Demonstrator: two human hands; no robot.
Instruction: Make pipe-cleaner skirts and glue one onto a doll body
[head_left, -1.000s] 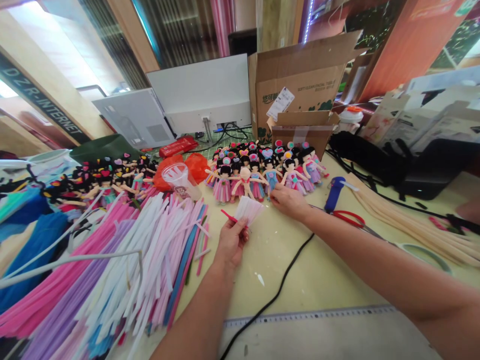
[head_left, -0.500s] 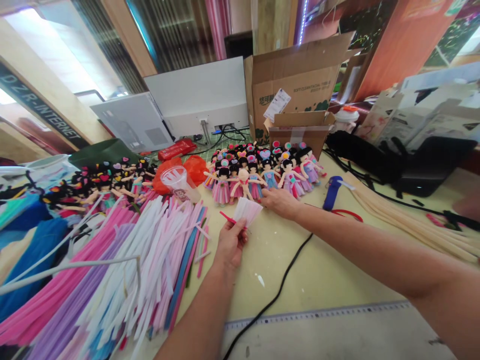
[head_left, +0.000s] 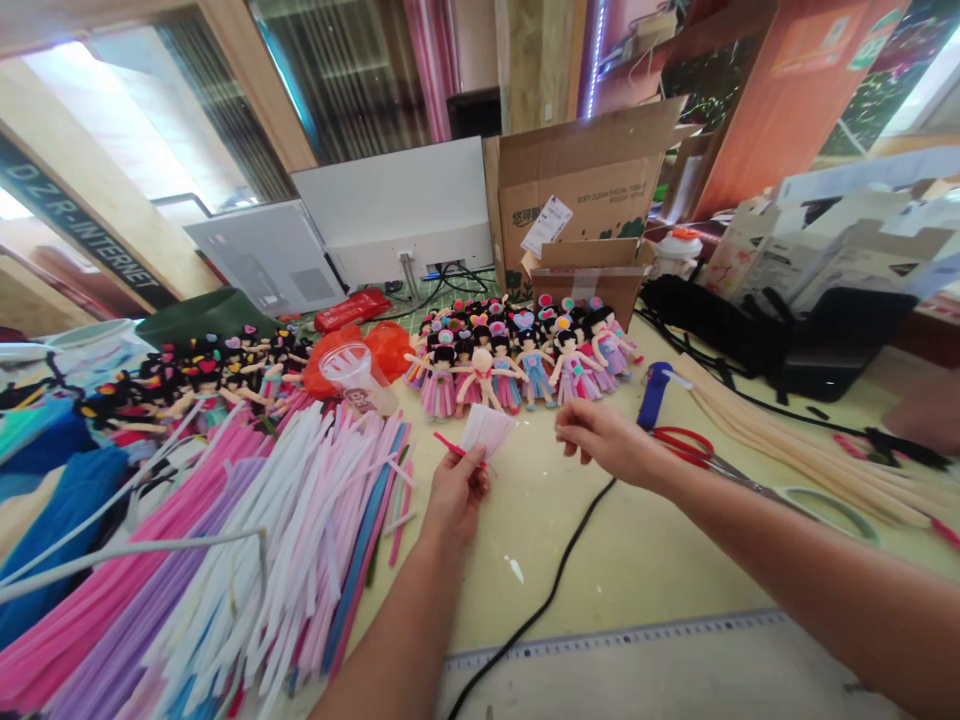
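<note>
In my left hand is a small pale pink and white fan-shaped skirt piece, pinched at its narrow end, with a red pipe cleaner end sticking out to the left. My right hand hovers over the table to the right of it, fingers curled together; whatever may be between them is hidden. Just beyond both hands stand several small dolls with black hair and coloured skirts. One plain cream doll body is at the front of that group, without hair or skirt.
Bundles of pipe cleaners cover the left side. A plastic cup stands behind them. Red-handled scissors, a blue strap and cream strips lie right. A black cable crosses the table; a cardboard box stands behind.
My right hand has drawn back from the front of the dolls, toward me and to the right. The scissors show more fully now. My left hand still holds the skirt piece.
</note>
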